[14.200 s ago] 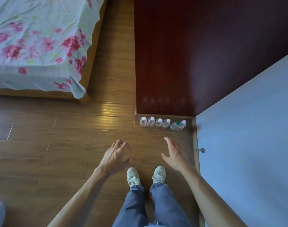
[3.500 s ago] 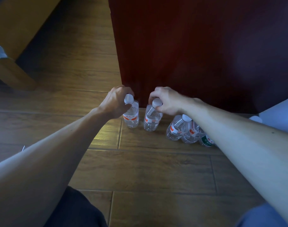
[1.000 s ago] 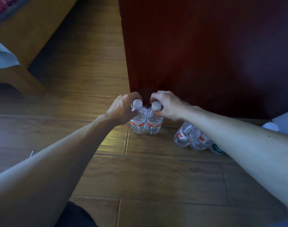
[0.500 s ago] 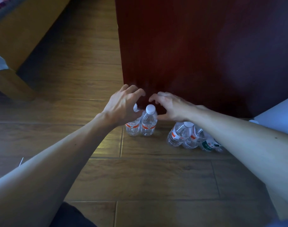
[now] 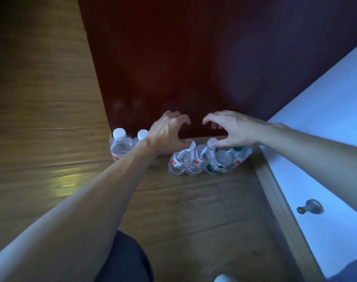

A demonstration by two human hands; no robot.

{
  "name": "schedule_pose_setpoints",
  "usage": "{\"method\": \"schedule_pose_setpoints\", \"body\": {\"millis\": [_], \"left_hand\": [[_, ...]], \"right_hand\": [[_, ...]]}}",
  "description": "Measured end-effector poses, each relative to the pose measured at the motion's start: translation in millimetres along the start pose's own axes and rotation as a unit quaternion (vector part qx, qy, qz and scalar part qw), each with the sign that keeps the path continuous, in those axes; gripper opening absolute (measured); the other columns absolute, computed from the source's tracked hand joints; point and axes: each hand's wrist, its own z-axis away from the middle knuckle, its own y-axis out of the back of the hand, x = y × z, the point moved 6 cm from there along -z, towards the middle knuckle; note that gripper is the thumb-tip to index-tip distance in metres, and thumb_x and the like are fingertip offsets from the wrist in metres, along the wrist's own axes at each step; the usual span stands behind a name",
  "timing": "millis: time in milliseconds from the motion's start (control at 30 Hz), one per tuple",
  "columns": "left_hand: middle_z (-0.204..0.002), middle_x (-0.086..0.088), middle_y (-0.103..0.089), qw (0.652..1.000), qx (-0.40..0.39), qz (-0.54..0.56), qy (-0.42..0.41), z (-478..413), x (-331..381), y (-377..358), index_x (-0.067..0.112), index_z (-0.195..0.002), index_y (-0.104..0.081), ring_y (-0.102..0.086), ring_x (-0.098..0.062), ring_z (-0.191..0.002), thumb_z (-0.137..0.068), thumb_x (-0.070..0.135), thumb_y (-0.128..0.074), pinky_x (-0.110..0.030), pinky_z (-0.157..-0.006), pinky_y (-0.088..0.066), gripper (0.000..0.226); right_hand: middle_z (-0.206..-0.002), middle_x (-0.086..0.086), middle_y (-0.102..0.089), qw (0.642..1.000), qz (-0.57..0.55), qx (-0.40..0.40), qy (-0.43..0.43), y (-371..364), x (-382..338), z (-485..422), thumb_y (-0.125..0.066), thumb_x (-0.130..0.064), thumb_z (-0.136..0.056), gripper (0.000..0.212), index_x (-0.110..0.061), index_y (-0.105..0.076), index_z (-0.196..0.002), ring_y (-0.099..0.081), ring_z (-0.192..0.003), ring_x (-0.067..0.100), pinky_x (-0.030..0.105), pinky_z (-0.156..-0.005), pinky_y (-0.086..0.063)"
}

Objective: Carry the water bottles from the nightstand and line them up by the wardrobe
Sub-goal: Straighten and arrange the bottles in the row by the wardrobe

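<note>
Standing on floor, wardrobe (image 5: 173, 68) base at their 12 o'clock: pair (image 5: 120, 145) of clear, white-capped, red-labelled bottles; at its 3 o'clock, apart, touching cluster (image 5: 193, 161), one green-capped, one green-labelled.

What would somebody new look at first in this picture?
Probably the two hands: the left hand and right hand reach with fingers spread just above a bunch of water bottles on the wooden floor. Behind them rises the big dark red wardrobe, with two more bottles standing at its left corner.
</note>
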Motion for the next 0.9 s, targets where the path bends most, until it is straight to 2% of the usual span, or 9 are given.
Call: {"method": "schedule_pose_setpoints", "body": {"millis": [67, 133, 233, 333, 433, 633, 900], "left_hand": [[-0.099, 0.003, -0.060, 1.000, -0.021, 0.011, -0.020, -11, 16, -17, 0.022, -0.114, -0.058, -0.055, -0.021, -0.093, -0.065, 0.064, -0.058, -0.045, -0.080, -0.053, 0.064], [-0.105, 0.001, -0.061, 0.998, -0.043, 0.008, -0.038, -18, 29, -25, 0.021, -0.118, -0.059, -0.053, -0.022, -0.098, -0.069, 0.063, -0.058, -0.044, -0.078, -0.053, 0.065], [-0.109, 0.000, -0.062, 0.997, -0.054, 0.002, -0.052, -22, 32, -31, 0.021, -0.119, -0.059, -0.053, -0.021, -0.100, -0.070, 0.065, -0.053, -0.045, -0.076, -0.055, 0.066], [-0.112, -0.001, -0.062, 0.996, -0.081, -0.002, -0.041, -23, 23, -37, 0.021, -0.123, -0.058, -0.054, -0.021, -0.104, -0.077, 0.060, -0.063, -0.043, -0.081, -0.054, 0.061], [-0.111, -0.003, -0.064, 0.991, -0.127, 0.008, -0.031, -23, 18, -39, 0.022, -0.125, -0.058, -0.057, -0.021, -0.105, -0.072, 0.068, -0.051, -0.042, -0.082, -0.054, 0.070], [-0.109, -0.003, -0.067, 0.986, -0.166, 0.025, -0.021, -27, 18, -43, 0.019, -0.122, -0.061, -0.063, -0.018, -0.102, -0.080, 0.038, -0.074, -0.035, -0.081, -0.054, 0.048], [-0.106, 0.004, -0.067, 0.983, -0.184, 0.011, 0.000, -33, 14, -48, 0.028, -0.115, -0.062, -0.061, -0.013, -0.097, -0.078, 0.034, -0.074, -0.038, -0.080, -0.055, 0.039]], "right_hand": [[-0.134, 0.004, -0.056, 0.999, -0.036, -0.019, -0.036, -6, 17, 10, -0.071, -0.046, -0.084, 0.070, -0.020, -0.045, -0.143, -0.054, -0.122, 0.023, 0.035, -0.100, -0.042], [-0.127, 0.003, -0.057, 0.999, -0.023, -0.011, -0.035, -14, 32, 22, -0.073, -0.045, -0.083, 0.067, -0.021, -0.046, -0.140, -0.054, -0.117, 0.021, 0.033, -0.097, -0.043], [-0.112, -0.007, -0.051, 1.000, -0.015, -0.005, -0.006, -23, 38, 30, -0.075, -0.041, -0.082, 0.062, -0.025, -0.046, -0.134, -0.045, -0.104, 0.011, 0.029, -0.091, -0.041], [-0.112, -0.011, -0.047, 1.000, -0.025, -0.004, -0.012, -21, 50, 36, -0.074, -0.039, -0.084, 0.059, -0.026, -0.046, -0.134, -0.039, -0.105, 0.005, 0.025, -0.092, -0.037], [-0.110, -0.010, -0.050, 0.999, -0.039, -0.008, -0.007, -24, 57, 32, -0.074, -0.040, -0.085, 0.058, -0.027, -0.046, -0.133, -0.042, -0.103, 0.006, 0.028, -0.093, -0.042], [-0.109, -0.009, -0.050, 0.999, -0.037, -0.032, 0.005, -29, 57, 11, -0.072, -0.042, -0.085, 0.056, -0.027, -0.046, -0.132, -0.046, -0.098, 0.010, 0.033, -0.090, -0.047], [-0.107, -0.004, -0.052, 0.996, -0.022, -0.076, 0.038, -43, 47, -14, -0.070, -0.043, -0.087, 0.046, -0.021, -0.052, -0.123, -0.055, -0.099, 0.018, 0.039, -0.084, -0.052]]}}
